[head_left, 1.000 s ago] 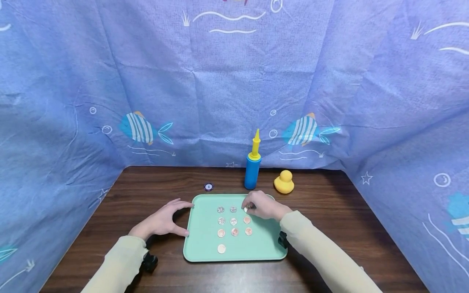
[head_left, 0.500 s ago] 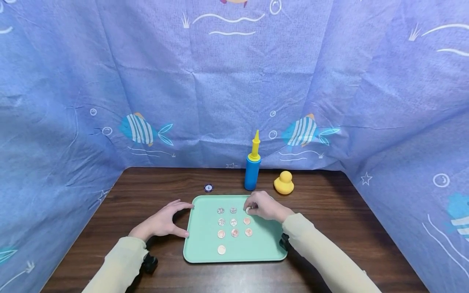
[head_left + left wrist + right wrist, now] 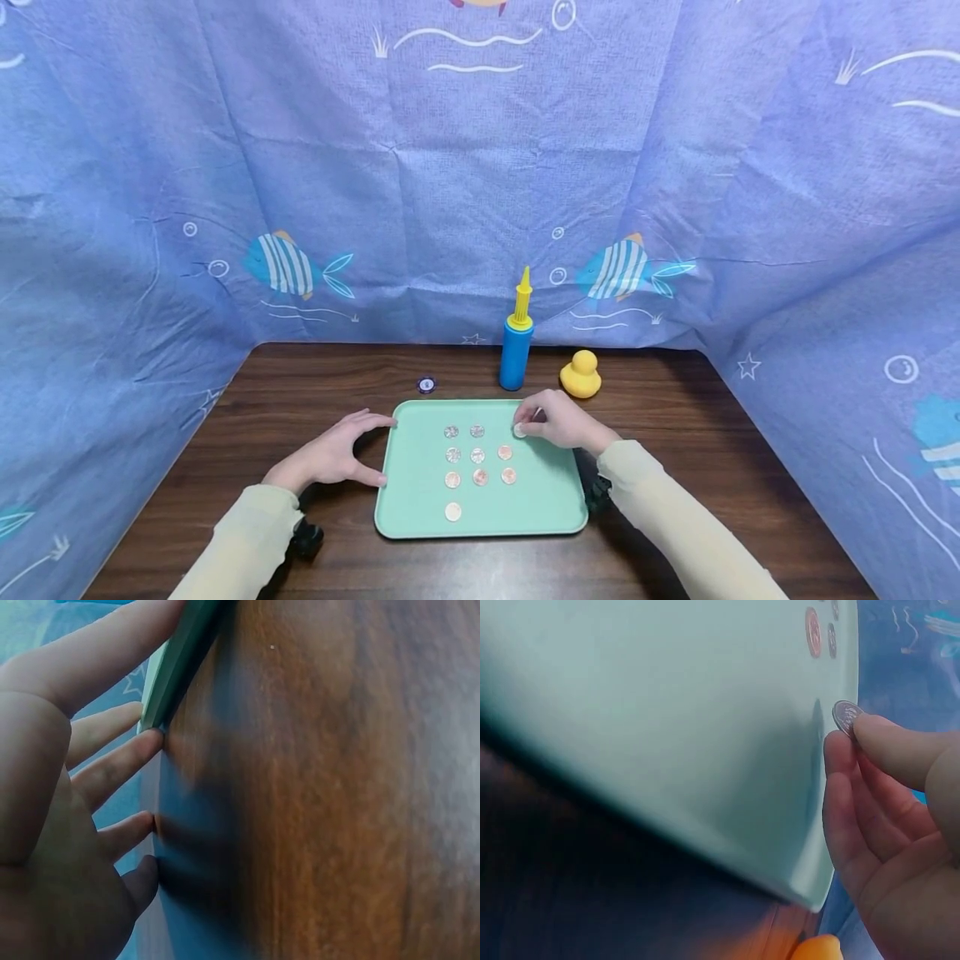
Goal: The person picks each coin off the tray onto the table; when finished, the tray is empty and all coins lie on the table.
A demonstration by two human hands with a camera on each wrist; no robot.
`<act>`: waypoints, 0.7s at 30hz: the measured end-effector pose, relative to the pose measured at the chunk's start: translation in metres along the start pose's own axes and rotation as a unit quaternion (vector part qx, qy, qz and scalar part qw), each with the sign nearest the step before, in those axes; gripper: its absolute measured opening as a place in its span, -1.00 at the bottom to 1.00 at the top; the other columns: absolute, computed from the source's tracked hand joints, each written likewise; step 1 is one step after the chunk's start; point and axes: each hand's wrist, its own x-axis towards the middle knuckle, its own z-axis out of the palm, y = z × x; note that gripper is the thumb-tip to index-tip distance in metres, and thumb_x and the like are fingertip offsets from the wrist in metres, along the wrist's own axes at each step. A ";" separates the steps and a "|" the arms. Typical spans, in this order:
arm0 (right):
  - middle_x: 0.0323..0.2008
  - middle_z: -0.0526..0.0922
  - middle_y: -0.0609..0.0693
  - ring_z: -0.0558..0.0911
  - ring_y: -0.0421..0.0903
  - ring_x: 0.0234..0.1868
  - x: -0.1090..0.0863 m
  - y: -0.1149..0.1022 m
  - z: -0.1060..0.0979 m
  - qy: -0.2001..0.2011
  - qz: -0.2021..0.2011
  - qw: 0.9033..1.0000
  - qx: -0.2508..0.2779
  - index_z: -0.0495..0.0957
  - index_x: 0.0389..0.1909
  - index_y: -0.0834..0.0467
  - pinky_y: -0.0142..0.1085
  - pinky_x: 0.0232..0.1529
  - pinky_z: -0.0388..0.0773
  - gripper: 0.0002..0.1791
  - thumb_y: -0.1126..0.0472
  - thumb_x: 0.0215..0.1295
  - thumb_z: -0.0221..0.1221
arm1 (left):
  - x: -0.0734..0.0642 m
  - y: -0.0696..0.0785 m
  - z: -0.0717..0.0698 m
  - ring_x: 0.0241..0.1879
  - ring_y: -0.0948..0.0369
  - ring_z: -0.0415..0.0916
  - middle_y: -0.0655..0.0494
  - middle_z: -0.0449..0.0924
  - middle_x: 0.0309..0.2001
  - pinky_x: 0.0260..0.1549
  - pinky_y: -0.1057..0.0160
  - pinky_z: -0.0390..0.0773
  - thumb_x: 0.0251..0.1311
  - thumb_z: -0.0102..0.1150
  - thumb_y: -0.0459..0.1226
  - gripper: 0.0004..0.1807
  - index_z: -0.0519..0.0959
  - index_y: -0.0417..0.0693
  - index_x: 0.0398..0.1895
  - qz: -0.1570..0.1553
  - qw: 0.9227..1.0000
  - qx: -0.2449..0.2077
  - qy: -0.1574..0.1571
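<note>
R grip (image 3: pixel 558 419) has been shifted outward over the past sec., w/ a silvery coin (image 3: pixel 846 716) pinched btwn thumb & finger; it's held over the tray (image 3: pixel 416 504), at the grip's tip. The top-row spot just L of the grip has been vacated. Other coins (image 3: pixel 477 456), L of & nearer the wearer than the grip, are left undisturbed. Prob. means one coin's been taken out of the grid. L grip (image 3: pixel 333 450) is kept spread at the tray's L edge, fingers apart.
</note>
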 end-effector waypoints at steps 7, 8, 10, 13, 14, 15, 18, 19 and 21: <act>-0.32 0.72 -0.22 0.63 -0.25 -0.26 -0.013 0.007 -0.011 0.021 0.005 1.000 0.015 0.77 -0.20 0.06 -0.30 -0.18 0.63 -0.96 0.20 0.40 0.39 | 0.000 0.003 -0.001 0.55 -0.30 0.08 -0.18 0.35 0.50 0.39 -0.41 0.22 -0.05 0.66 0.13 0.05 0.44 -0.05 0.51 0.016 1.000 0.012 0.008; -0.31 0.72 -0.22 0.63 -0.25 -0.26 -0.015 0.008 -0.012 0.023 0.006 1.000 0.016 0.76 -0.19 0.06 -0.30 -0.18 0.63 -0.96 0.21 0.40 0.39 | 0.000 0.003 -0.001 0.54 -0.28 0.12 -0.18 0.36 0.49 0.39 -0.39 0.25 -0.05 0.66 0.13 0.05 0.44 -0.06 0.51 0.019 1.000 0.014 0.010; -0.30 0.72 -0.19 0.64 -0.23 -0.25 -0.019 0.011 -0.015 0.027 0.005 0.999 0.021 0.76 -0.17 0.09 -0.28 -0.18 0.63 -0.95 0.22 0.40 0.38 | 0.000 0.003 -0.001 0.51 -0.24 0.19 -0.16 0.38 0.48 0.38 -0.36 0.29 -0.05 0.66 0.13 0.05 0.44 -0.07 0.51 0.026 0.999 0.016 0.011; -0.30 0.72 -0.19 0.64 -0.23 -0.24 -0.023 0.014 -0.019 0.031 0.011 0.999 0.024 0.75 -0.16 0.09 -0.29 -0.16 0.63 -0.94 0.23 0.41 0.38 | 0.000 0.004 -0.001 0.50 -0.22 0.23 -0.15 0.39 0.48 0.38 -0.34 0.31 -0.04 0.67 0.12 0.05 0.43 -0.08 0.51 0.031 0.999 0.013 0.011; -0.30 0.72 -0.19 0.63 -0.23 -0.24 -0.025 0.015 -0.020 0.032 0.015 0.999 0.024 0.75 -0.16 0.08 -0.29 -0.15 0.63 -0.94 0.23 0.40 0.38 | 0.000 0.004 -0.001 0.49 -0.23 0.24 -0.16 0.39 0.48 0.37 -0.34 0.31 -0.04 0.66 0.11 0.05 0.43 -0.09 0.51 0.035 0.999 0.014 0.010; -0.30 0.72 -0.19 0.63 -0.22 -0.24 -0.027 0.016 -0.021 0.034 0.019 0.999 0.026 0.75 -0.15 0.08 -0.29 -0.15 0.64 -0.93 0.24 0.40 0.38 | 0.001 0.004 -0.002 0.49 -0.24 0.25 -0.16 0.39 0.48 0.36 -0.35 0.32 -0.03 0.66 0.11 0.05 0.43 -0.09 0.51 0.038 0.999 0.016 0.010; -0.30 0.71 -0.19 0.64 -0.21 -0.22 -0.032 0.020 -0.026 0.039 0.031 0.998 0.029 0.75 -0.13 0.07 -0.28 -0.10 0.64 -0.91 0.25 0.40 0.38 | 0.001 0.004 -0.002 0.48 -0.25 0.26 -0.17 0.40 0.48 0.36 -0.36 0.32 -0.03 0.67 0.10 0.04 0.44 -0.11 0.50 0.043 0.999 0.015 0.010; -0.30 0.71 -0.20 0.64 -0.21 -0.22 -0.034 0.021 -0.027 0.042 0.036 0.998 0.029 0.75 -0.12 0.06 -0.28 -0.08 0.64 -0.90 0.26 0.40 0.38 | 0.001 0.004 -0.002 0.47 -0.25 0.27 -0.17 0.40 0.47 0.35 -0.36 0.32 -0.03 0.66 0.11 0.04 0.44 -0.11 0.50 0.045 0.999 0.017 0.011; -0.28 0.71 -0.19 0.64 -0.20 -0.19 -0.038 0.024 -0.030 0.048 0.039 0.998 0.032 0.75 -0.10 0.07 -0.25 -0.04 0.64 -0.89 0.25 0.40 0.38 | 0.001 0.004 -0.002 0.48 -0.24 0.26 -0.15 0.40 0.48 0.36 -0.35 0.32 -0.04 0.66 0.12 0.04 0.44 -0.09 0.50 0.042 0.999 0.017 0.011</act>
